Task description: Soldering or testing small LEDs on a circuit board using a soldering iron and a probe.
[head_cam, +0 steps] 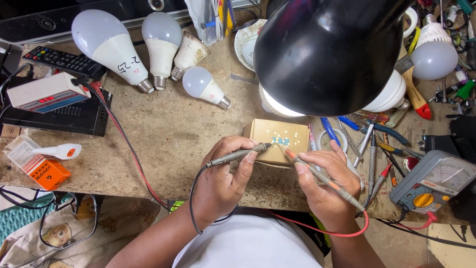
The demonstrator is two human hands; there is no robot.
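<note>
My left hand [223,176] grips a grey test probe [238,155] with a black lead, its tip pointing right. My right hand [325,181] grips a second probe [322,177] with a red lead, its tip pointing up-left. Both tips meet over a small tan box [277,136] that carries tiny pale components on its top face. The red lead runs toward a grey multimeter [434,181] with a yellow dial at the right edge of the bench.
A black lamp shade [329,49] hangs over the bench. Several white bulbs [111,47] lie at the back left, another bulb [434,52] at the right. A remote [64,60], a white meter box [44,92], an orange carton [44,171] and assorted hand tools [372,144] surround the work spot.
</note>
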